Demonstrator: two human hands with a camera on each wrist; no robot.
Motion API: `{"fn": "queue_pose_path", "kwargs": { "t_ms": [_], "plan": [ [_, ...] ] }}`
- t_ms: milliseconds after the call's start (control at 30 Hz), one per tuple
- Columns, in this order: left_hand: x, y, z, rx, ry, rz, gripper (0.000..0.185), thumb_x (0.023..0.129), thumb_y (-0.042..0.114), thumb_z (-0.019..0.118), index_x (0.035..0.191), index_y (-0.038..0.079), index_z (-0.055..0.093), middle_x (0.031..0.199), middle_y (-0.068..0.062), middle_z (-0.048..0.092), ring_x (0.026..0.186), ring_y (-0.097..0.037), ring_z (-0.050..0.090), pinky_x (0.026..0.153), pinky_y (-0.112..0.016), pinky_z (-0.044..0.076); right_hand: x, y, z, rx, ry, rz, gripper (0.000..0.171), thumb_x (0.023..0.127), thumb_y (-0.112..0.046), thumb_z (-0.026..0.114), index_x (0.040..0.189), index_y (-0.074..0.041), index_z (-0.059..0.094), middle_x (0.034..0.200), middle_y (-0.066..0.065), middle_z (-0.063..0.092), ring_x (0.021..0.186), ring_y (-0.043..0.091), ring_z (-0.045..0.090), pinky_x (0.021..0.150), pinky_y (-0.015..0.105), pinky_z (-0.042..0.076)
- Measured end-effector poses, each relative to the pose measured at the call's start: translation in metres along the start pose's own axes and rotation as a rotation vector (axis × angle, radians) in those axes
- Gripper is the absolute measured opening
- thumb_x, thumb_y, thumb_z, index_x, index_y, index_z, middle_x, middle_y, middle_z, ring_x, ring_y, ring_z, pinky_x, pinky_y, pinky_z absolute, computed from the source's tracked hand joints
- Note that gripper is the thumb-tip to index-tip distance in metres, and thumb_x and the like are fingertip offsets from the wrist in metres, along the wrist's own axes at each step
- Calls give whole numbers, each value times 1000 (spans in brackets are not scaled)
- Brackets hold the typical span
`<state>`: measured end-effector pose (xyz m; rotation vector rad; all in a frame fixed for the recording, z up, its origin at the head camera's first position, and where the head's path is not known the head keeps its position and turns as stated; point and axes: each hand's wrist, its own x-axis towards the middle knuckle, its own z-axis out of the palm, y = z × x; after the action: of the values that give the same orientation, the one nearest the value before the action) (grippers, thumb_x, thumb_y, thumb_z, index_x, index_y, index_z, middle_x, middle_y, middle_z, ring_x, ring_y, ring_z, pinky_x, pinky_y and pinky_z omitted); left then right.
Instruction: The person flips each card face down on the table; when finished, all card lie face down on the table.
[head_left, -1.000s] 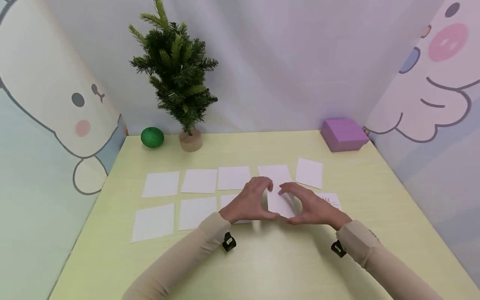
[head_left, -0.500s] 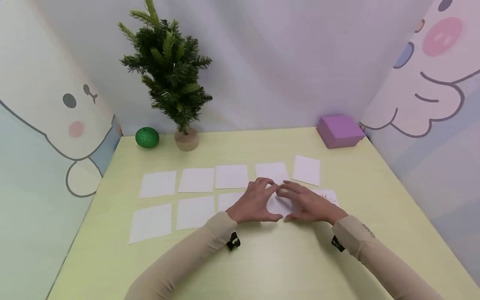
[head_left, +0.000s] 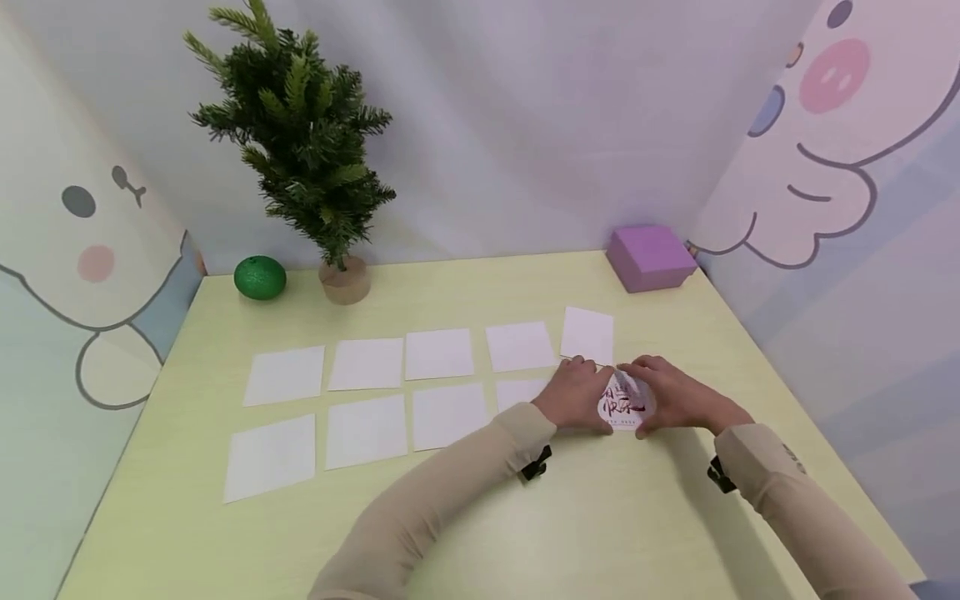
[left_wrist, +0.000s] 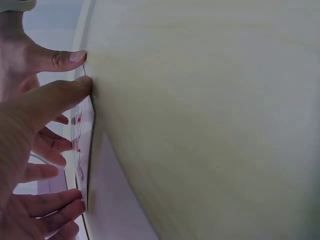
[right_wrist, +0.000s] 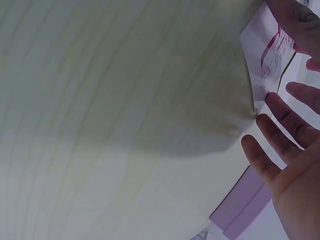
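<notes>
A white card with red lettering (head_left: 624, 407) lies near the right end of the front row on the table, its print facing up. My left hand (head_left: 577, 396) holds its left side, thumb at the near edge and fingers at the far edge. On the opposite side, my right hand (head_left: 675, 396) spans the card between thumb and fingertips. In the left wrist view, the printed card (left_wrist: 82, 135) shows between the thumb and fingers, its edge close to the tabletop. The right wrist view shows fingertips touching a corner of the card (right_wrist: 267, 50).
Several blank white cards lie in two rows, including a front-row card (head_left: 450, 414) and a slightly turned back-row card (head_left: 587, 333). Behind them stand a green ball (head_left: 260, 277), a small artificial tree (head_left: 307, 142) and a purple box (head_left: 650, 258). Cartoon-printed walls enclose the table.
Both hands have left the blank card beside it and moved right to the printed card, one on each side of it. The head view has shifted to the right.
</notes>
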<state>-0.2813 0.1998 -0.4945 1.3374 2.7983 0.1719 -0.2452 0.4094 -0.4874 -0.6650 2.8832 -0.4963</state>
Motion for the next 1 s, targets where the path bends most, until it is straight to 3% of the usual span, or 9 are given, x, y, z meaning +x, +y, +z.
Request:
{"fn": "queue_pose_path", "kwargs": {
  "t_ms": [200, 367, 567, 733, 833, 1000],
  "plan": [
    [5, 8, -2, 5, -9, -1, 88, 63, 60, 81, 134, 16, 51, 100, 4, 61, 91, -12, 52, 85, -26, 43, 3, -2, 0, -6, -43, 48, 104, 49, -30, 96, 137, -1, 50, 108, 12, 47, 99, 24, 44, 83, 41, 44],
    [5, 10, -2, 2, -6, 27, 77, 64, 60, 80, 121, 14, 56, 96, 4, 60, 89, -11, 52, 87, -27, 43, -1, -7, -1, -1, -69, 46, 101, 48, -31, 96, 135, -3, 53, 105, 11, 41, 95, 24, 42, 81, 39, 42],
    [3, 12, -2, 27, 6, 14, 76, 62, 63, 80, 118, 17, 56, 100, 4, 59, 93, -12, 52, 86, -28, 44, -8, -14, -3, -45, -19, -14, 90, 50, -25, 93, 128, 1, 56, 103, 11, 40, 92, 23, 41, 77, 35, 42],
    [7, 21, -3, -14, 51, 17, 104, 64, 68, 75, 146, 17, 35, 125, 2, 57, 112, -15, 53, 88, -33, 43, -13, -21, -6, -81, 43, -52, 104, 54, -26, 91, 139, 8, 41, 108, 14, 44, 95, 22, 44, 79, 37, 46],
    [9, 27, -6, -39, 78, 58, 115, 66, 67, 75, 152, 17, 19, 122, 3, 60, 107, -15, 56, 86, -34, 43, -18, -23, -8, -67, 75, -46, 115, 55, -25, 91, 146, 8, 29, 121, 21, 42, 104, 27, 47, 85, 44, 49],
    [9, 29, -13, -63, 93, 129, 119, 64, 64, 78, 153, 25, 9, 112, 3, 59, 93, -14, 53, 81, -32, 44, -29, -22, -12, 7, 103, -46, 122, 58, -25, 92, 152, 2, 17, 129, 22, 40, 111, 31, 49, 87, 48, 50]
  ]
}}
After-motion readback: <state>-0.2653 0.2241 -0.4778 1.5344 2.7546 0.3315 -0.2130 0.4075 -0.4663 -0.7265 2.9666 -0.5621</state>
